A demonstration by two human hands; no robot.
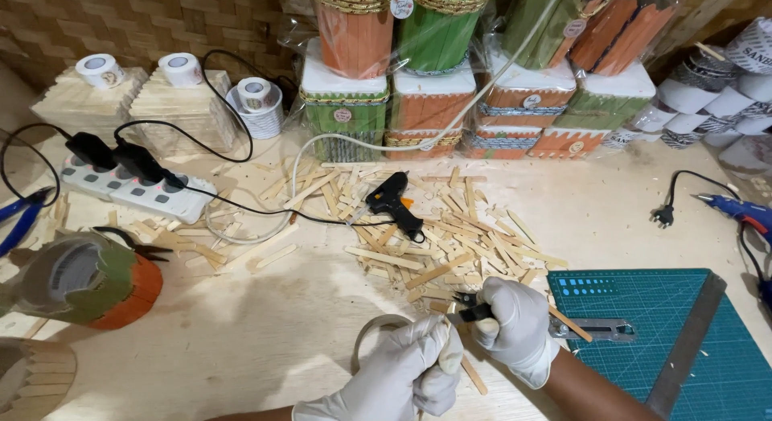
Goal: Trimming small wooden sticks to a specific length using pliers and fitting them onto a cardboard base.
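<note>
Gloved, the left hand (406, 373) is closed around a pale curved strip (371, 334) low over the wooden surface (265, 340). Just beside it, the right hand (515, 328) grips small black cutters (470, 308), their tip at the strip's end. Loose wooden sticks (450, 236) and a black glue gun (394, 202) lie beyond; a green cutting mat (643, 324) sits to the right.

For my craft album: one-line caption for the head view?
Gloved left hand holds a stick while right hand grips black cutters beside scattered wooden sticks.
</note>
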